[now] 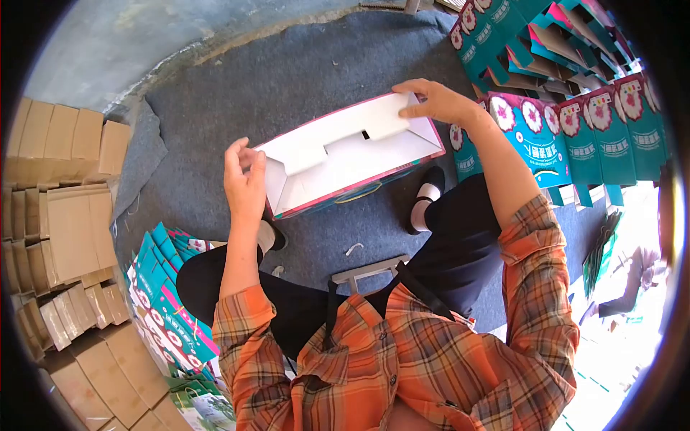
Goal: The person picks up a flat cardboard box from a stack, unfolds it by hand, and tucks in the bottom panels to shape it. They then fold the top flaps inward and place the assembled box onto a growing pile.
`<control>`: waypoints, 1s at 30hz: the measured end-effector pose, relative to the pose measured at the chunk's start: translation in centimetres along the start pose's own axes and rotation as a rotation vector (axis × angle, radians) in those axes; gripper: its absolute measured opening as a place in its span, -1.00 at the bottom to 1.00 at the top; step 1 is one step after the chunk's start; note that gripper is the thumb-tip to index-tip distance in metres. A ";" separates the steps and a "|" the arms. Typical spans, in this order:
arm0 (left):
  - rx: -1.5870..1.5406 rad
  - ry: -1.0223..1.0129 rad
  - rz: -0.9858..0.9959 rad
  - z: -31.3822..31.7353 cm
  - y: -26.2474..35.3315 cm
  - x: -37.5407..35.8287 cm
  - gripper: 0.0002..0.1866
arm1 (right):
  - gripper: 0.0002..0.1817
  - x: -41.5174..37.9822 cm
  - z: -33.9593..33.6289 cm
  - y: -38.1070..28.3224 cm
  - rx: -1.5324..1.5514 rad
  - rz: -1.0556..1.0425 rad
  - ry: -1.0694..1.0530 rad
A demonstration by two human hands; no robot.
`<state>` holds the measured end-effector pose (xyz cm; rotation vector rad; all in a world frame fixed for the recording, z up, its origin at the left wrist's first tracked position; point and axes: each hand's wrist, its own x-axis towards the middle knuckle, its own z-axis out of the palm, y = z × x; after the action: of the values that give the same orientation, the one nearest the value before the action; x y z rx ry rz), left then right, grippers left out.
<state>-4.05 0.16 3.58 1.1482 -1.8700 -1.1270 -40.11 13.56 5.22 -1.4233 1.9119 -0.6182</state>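
A printed cardboard box [348, 167] is held up in front of me, its white side with interlocking flaps facing me and a small dark slot near the middle. Pink and teal print shows along its edges. My left hand [244, 176] is at the box's left end, thumb against the corner and fingers curled, partly hidden behind it. At the far right corner, my right hand [438, 103] grips the box, its thumb on the white panel and fingers over the far edge.
Teal and pink printed boxes [528, 136] stand stacked at right. Brown cartons [80, 233] are piled at left, with flat printed cardboard [169, 309] beside my left knee. Dark grey matting [316, 72] covers the floor. A metal stool frame [370, 271] shows between my legs.
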 end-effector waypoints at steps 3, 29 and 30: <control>0.301 -0.054 0.319 0.4 -0.8 0.6 -0.36 | -0.20 -0.5 1.3 -0.4 -0.177 -0.023 0.078; -0.332 -0.138 -0.951 -0.4 -9.2 -1.4 -0.42 | -0.46 -2.4 4.3 8.8 0.561 0.502 0.024; -0.436 -0.307 -1.020 -0.3 -11.5 -2.3 -0.41 | -0.42 -3.5 4.0 7.0 0.554 0.644 -0.101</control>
<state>1.05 -0.64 -6.96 1.7674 -1.0537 -2.2226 -40.92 19.02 -1.59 -0.4467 1.7838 -0.6633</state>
